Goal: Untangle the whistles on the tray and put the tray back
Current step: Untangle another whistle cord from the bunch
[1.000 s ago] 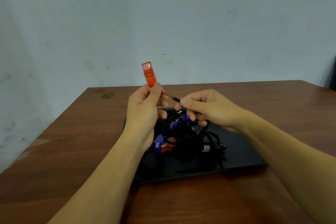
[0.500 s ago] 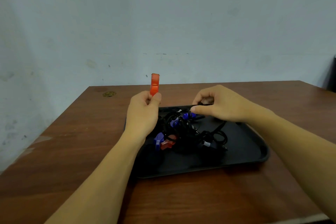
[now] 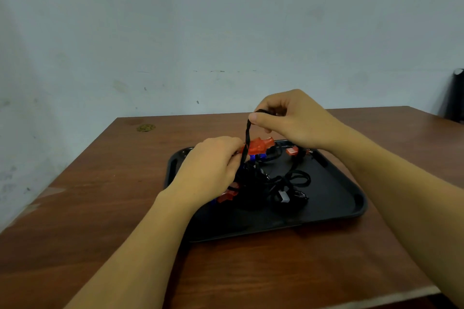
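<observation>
While the right hand pinches a black cord between thumb and curled fingers and holds it up above the far half of the tray, the left hand sits lower and nearer, its fingers curled down into the knot at the tray's left side. What exactly those left fingers have hold of I cannot make out; they seem to close on the cord's lower end beside the orange whistle, which lies just right of the knuckles, touching or almost touching them.

The cord is what matters. It runs nearly straight up and down, leaning slightly right toward the top, from the left hand's fingertips to the right hand's pinch. So the two hands stand one over the other along that line, the right one farther and higher, the left one close against the tangle of black cords with red, blue and grey whistles in it, all lying on the tray in the middle of the brown table.

To my eye the untangling is well short of finished: the heap is one clump. The next pull probably goes along that cord, upward and away from the left hand, with the left holding the clump down. Pull sideways and the whole knot may drag across the tray.
</observation>
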